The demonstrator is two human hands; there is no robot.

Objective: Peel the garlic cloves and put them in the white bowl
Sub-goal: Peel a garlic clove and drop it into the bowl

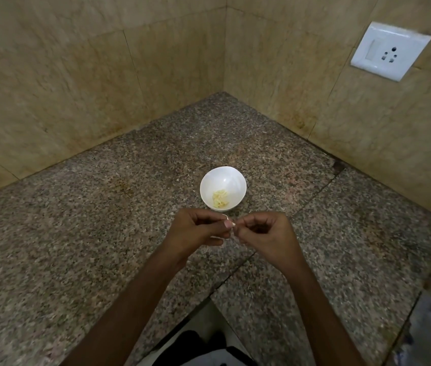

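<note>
We hold our two hands close together above the worktop (98,223), just on our side of the white bowl (223,178). The left hand (198,228) pinches a small garlic clove (232,223) between thumb and curled fingers, with only the pale tip showing past the thumbnail. The right hand (264,233) meets it with fingers curled in, fingertips at that same tip. We cannot tell whether they have hold of the skin or of the clove itself. A few peeled cloves (220,202) already lie at the bottom of the bowl, so we judge the task to be well under way, with this clove in mid-peel.

To do this step well, we should keep the left pinch firm but low on the clove, leaving the tip free. The right fingertips should catch the loose edge of skin there and draw it away along the clove, not across it, so it comes off in strips. If we squeeze too hard, the clove is likely to slip out and skitter over the worktop. A pale scrap (217,236) under the left hand looks like shed skin. We should let the rest of the skin fall there too and keep it out of the bowl. The bowl is near enough for a short reach forward.
</note>
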